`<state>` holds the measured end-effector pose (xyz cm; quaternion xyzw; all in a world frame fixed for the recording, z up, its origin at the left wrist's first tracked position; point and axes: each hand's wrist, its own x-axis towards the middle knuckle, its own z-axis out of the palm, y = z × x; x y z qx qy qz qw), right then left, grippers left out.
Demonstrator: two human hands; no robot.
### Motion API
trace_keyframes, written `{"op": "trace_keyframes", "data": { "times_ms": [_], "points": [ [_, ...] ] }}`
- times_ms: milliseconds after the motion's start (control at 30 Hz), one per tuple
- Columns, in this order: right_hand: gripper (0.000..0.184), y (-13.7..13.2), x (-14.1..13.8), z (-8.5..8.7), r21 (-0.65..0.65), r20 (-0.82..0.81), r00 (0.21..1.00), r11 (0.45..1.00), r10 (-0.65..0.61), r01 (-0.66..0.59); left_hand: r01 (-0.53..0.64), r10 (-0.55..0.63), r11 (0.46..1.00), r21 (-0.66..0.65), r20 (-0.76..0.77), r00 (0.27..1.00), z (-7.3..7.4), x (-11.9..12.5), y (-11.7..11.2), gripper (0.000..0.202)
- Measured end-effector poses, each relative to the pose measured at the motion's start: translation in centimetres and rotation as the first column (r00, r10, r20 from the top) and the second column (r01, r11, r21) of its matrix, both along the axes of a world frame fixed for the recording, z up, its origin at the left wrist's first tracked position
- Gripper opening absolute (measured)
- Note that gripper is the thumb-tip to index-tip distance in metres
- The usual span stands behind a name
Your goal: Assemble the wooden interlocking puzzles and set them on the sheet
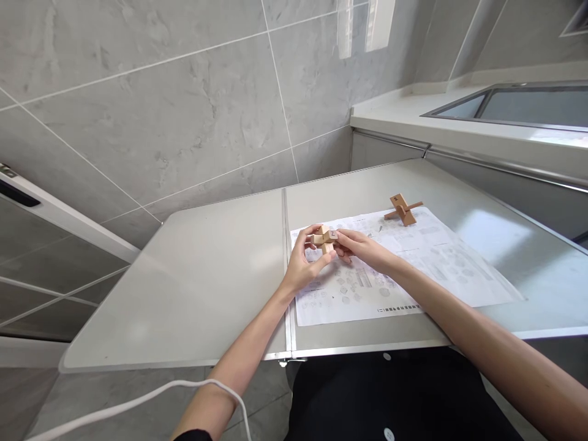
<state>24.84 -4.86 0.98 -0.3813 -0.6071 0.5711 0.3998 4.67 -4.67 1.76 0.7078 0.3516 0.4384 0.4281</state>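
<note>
Between my two hands is a pale wooden interlocking puzzle, raised just over the printed sheet. Its bars cross one another, and the end of one bar carries a dark mark like a 2 or Z. My left hand grips it from the left, thumb low and fingers curled behind. From the right, my right hand pinches the marked bar between thumb and fingers. The fingers hide part of the puzzle. Beneath both hands lies a large white printed sheet with small drawings on it.
A darker brown wooden puzzle with crossed flat pieces stands at the sheet's far edge. The grey folding table has a metal seam down its middle. A white cable crosses my left forearm. At the right is a counter with a sink.
</note>
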Motion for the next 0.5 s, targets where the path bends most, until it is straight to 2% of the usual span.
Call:
{"op": "trace_keyframes", "data": {
  "times_ms": [300,400,500],
  "points": [
    [0.048,0.0,-0.1,-0.2,-0.051,-0.054,0.998,0.998,0.018,-0.02,-0.001,0.014,0.988,0.156,-0.079,0.997,0.6,0.0,-0.3,0.054],
    [0.045,0.5,-0.1,-0.7,-0.11,-0.152,0.987,0.994,-0.045,0.028,-0.069,0.08,0.984,0.165,-0.064,0.995,0.2,0.1,-0.1,0.055],
    [0.039,1.3,0.4,-1.3,-0.174,-0.29,0.947,0.981,-0.138,0.09,-0.193,0.197,0.976,0.1,-0.029,0.98,-0.7,0.1,0.3,0.058]
  ]
}}
